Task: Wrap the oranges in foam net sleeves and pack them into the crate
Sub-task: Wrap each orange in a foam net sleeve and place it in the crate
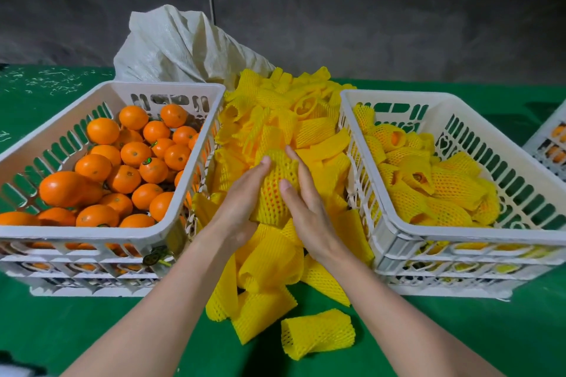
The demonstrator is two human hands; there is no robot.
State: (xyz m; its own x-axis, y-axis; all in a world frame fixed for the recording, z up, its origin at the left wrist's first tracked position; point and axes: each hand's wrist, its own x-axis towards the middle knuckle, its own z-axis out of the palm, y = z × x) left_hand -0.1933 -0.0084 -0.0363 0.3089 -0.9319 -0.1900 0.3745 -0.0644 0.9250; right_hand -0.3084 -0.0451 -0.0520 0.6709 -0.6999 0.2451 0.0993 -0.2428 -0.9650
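Fingers (260,167) of the left hand (242,196) lie gently curved against the left side of the sleeved orange (277,193). The right hand (307,208) grips its right side, with the thumb laid across the front of the net. I read both hands as grasping this one fruit. It sits at frame centre, above the sleeve pile and between the two main crates; orange skin shows through the yellow mesh.

Layout as I see it:

1. Green table (92,330): spans the lower frame and carries everything below.
2. Left crate (76,236): white, slotted, stacked on another crate, at left of frame. It holds the bare oranges (128,168).
3. Right crate (459,237): white, slotted, also stacked, at right of frame. It holds the wrapped oranges (444,190) in yellow net.
4. Pale woven sack (171,46): upper centre-left, behind the left crate.
5. Pile of foam net sleeves (275,119): yellow, filling the gap between the crates and spilling toward the lower edge.
6. Third crate (551,138): only partly in view at the right edge.
7. Single sleeve (318,332): lies apart from the pile at lower centre.
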